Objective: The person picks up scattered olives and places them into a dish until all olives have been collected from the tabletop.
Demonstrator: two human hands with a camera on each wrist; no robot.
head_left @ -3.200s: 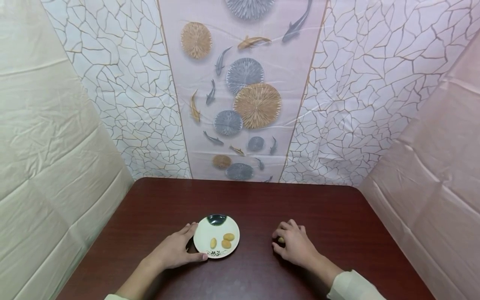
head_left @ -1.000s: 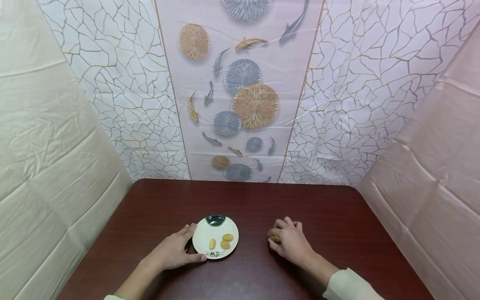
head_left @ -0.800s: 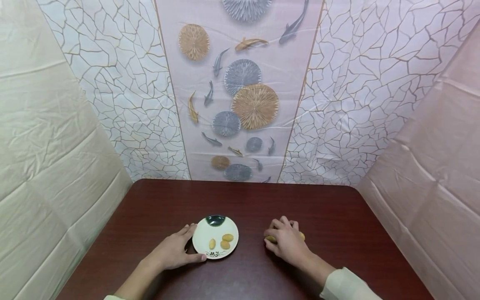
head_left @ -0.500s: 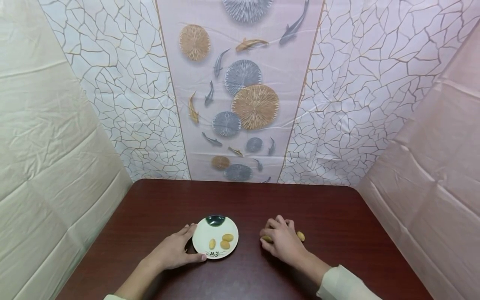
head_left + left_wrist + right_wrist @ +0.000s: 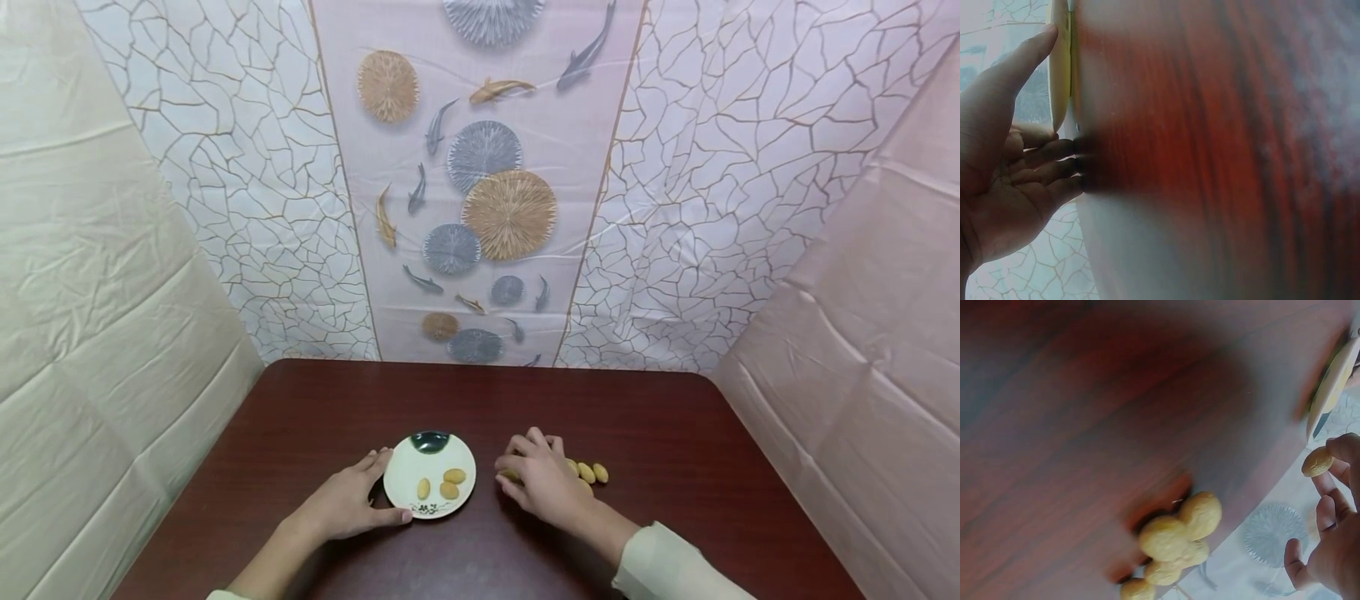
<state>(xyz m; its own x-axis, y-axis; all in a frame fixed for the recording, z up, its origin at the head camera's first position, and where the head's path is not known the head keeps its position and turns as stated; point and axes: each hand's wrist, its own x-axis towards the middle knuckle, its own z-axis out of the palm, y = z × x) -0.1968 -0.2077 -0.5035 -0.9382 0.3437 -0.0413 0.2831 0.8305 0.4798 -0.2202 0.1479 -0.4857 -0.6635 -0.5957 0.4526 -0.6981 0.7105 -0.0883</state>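
A white saucer with a dark glossy patch at its far rim stands left of centre and carries three small yellow oval fruits. My left hand rests against its left side, thumb on the near rim and fingers spread along the edge. Between saucer and pile, my right hand pinches one such yellow oval fruit between thumb and fingertips; the right wrist view shows it raised off the table. Several more yellow fruits lie in a group behind this hand, partly hidden by it.
A dark red-brown wooden table lies under everything. Patterned cloth hangs behind its far edge, and plain cream cloths slope down on both sides.
My right hand has moved left toward the saucer, carrying the fruit and uncovering the group behind it. The left hand and the three fruits on the saucer stay put.
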